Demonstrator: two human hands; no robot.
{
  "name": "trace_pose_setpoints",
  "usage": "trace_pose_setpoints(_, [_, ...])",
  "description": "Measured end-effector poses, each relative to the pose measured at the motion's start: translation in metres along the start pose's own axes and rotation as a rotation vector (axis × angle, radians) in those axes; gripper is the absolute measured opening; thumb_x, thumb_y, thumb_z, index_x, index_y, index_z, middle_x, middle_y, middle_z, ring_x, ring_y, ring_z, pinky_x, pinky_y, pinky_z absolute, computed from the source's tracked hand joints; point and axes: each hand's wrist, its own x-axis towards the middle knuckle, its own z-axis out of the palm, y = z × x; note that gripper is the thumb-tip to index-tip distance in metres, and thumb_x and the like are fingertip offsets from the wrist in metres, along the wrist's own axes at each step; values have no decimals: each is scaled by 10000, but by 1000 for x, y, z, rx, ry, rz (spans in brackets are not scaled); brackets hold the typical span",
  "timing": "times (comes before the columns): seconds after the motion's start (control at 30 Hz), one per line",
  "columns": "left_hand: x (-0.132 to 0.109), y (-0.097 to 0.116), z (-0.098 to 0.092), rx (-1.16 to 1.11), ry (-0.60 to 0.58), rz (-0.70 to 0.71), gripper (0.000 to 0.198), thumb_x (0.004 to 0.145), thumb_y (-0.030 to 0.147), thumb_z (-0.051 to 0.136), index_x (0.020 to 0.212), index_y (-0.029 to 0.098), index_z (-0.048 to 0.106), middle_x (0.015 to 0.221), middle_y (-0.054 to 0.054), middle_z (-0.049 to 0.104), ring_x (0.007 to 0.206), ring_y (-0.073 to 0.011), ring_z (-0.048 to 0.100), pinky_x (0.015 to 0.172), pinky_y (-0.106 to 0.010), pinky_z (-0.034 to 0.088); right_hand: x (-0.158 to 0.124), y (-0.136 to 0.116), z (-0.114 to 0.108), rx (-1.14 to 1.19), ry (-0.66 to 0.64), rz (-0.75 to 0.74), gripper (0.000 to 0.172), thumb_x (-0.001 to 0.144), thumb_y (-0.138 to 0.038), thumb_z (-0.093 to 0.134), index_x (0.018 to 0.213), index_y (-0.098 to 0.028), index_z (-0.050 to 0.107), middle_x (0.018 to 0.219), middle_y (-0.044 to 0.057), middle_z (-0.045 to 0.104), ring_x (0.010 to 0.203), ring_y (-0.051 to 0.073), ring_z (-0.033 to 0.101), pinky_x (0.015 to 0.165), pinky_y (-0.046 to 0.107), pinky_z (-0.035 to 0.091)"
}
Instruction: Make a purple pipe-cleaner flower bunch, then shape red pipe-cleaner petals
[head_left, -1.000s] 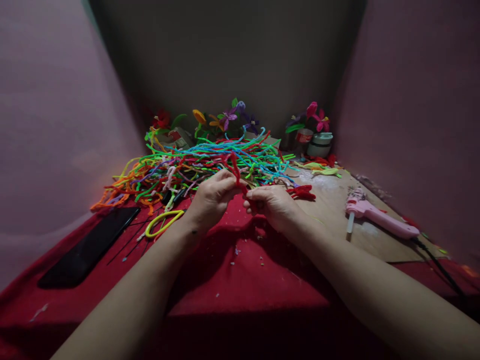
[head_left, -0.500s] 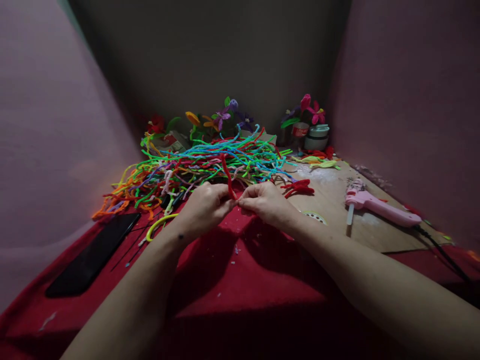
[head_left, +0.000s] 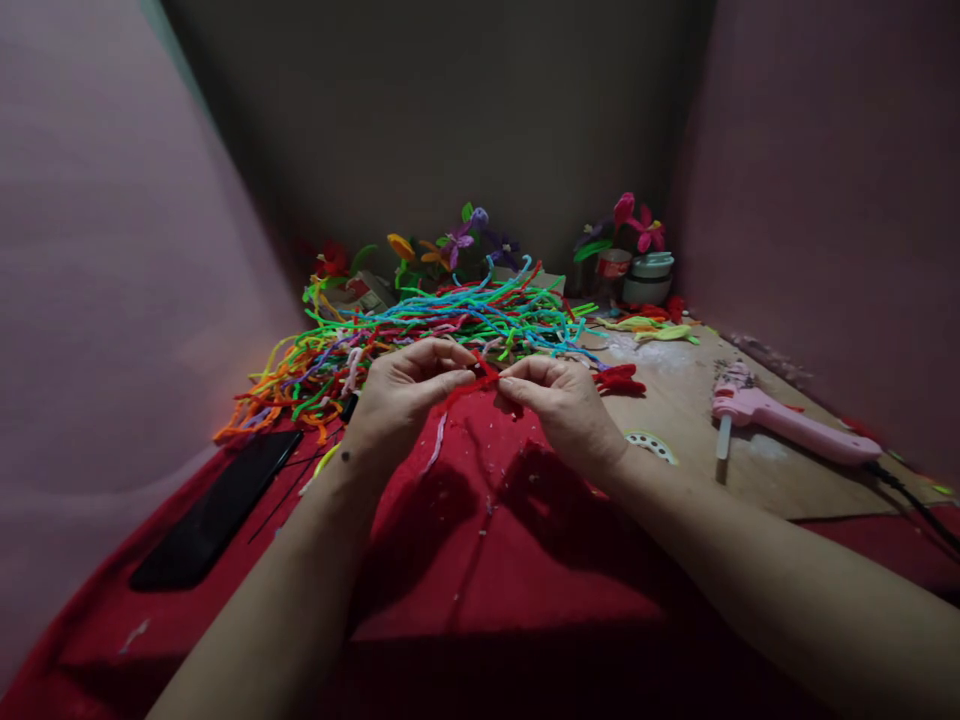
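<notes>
Between my two hands is a red pipe cleaner [head_left: 486, 376], held over the red cloth in front of the pile. My left hand [head_left: 412, 392] pinches it with thumb and fingers from the left. From the right, the thumb and forefinger of my right hand [head_left: 559, 400] grip its other part, close to the left fingertips. The piece looks bent where the fingers meet; its exact shape is partly hidden by them. A heap of many-coloured pipe cleaners [head_left: 450, 310] lies just behind my hands. Right of my right hand rests a bent red pipe-cleaner piece [head_left: 621, 380].
A pink glue gun [head_left: 795, 425] with a cord lies on a brown board [head_left: 690, 480] at the right. At the left is a black phone [head_left: 217, 510] on the red cloth [head_left: 510, 600]. Pipe-cleaner flowers [head_left: 457, 240] and a lidded container [head_left: 649, 278] stand at the back.
The red pipe cleaner, upright before, now lies bent lower between my fingers. My left hand has opened its grip wider around it. The whole view has shifted slightly.
</notes>
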Motion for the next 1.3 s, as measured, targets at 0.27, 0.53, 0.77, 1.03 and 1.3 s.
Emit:
trace_pose_setpoints(0.27, [-1,-5,5,428,-110,383,128,767,285,608,711,169,611,805,-30,566,793,-152,515,744,-280,413,0,-2,-1,58,-74,52,128,698,-217,598,603,-132,585,539,-11,552,505,83,457,533,243,355])
trace_pose_setpoints(0.53, [0,-9,5,443,-159,151,172,770,291,558,656,166,529,666,15,488,660,-121,440,628,-247,372,-4,-1,2,-241,-64,-60,156,737,-214,564,605,-135,589,558,-5,558,520,85,461,529,233,353])
trace_pose_setpoints(0.77, [0,-8,3,198,-256,-119,218,758,327,565,626,162,512,606,9,521,586,-106,473,579,-230,381,-5,-1,4,-243,-58,-60,140,732,-191,554,615,-138,612,570,-4,576,541,90,482,564,236,376])
trace_pose_setpoints(1.03, [2,-7,7,274,-6,-8,153,735,264,590,637,149,563,545,20,559,517,-92,490,546,-221,390,1,3,0,34,-72,227,156,663,-249,641,568,-128,616,517,6,587,478,86,483,535,246,392])
trace_pose_setpoints(1.3, [1,-14,6,649,-33,126,162,785,254,489,673,159,557,589,9,537,554,-111,478,558,-234,366,3,10,-1,-318,-50,38,161,750,-204,569,626,-126,637,562,21,602,525,114,507,545,260,400])
